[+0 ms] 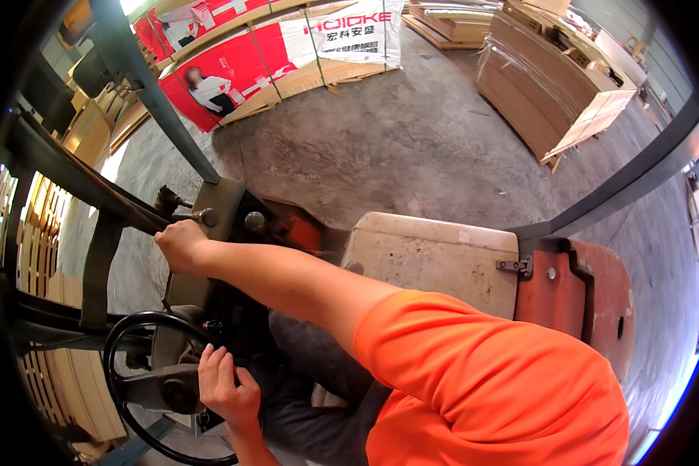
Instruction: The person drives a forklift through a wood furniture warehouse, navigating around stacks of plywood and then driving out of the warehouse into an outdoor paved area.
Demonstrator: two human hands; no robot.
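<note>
Closest in, the left hand (227,388) curls its fingers over the rim of the black steering wheel (132,334), gripping it at the wheel's right side, low in the picture. Above it, the arm in the orange sleeve (474,373) stretches forward and to the left, and the right hand (180,243) is closed around a control lever (202,217) beside the dashboard; a second round knob (255,221) stands just to the right of it, untouched. The person sits in a forklift, dark trousers showing between wheel and sleeve. To the right lies the worn beige engine cover (435,256) with a hinge, next to the orange-red body panel (590,295). The mast rails (62,171) run along the left. Beyond is a grey concrete floor (396,132). Farther off, a stack of plywood sheets (551,93) sits on a pallet at upper right, and boards wrapped in red-and-white printed sheeting (264,54) lie at the top.
</note>
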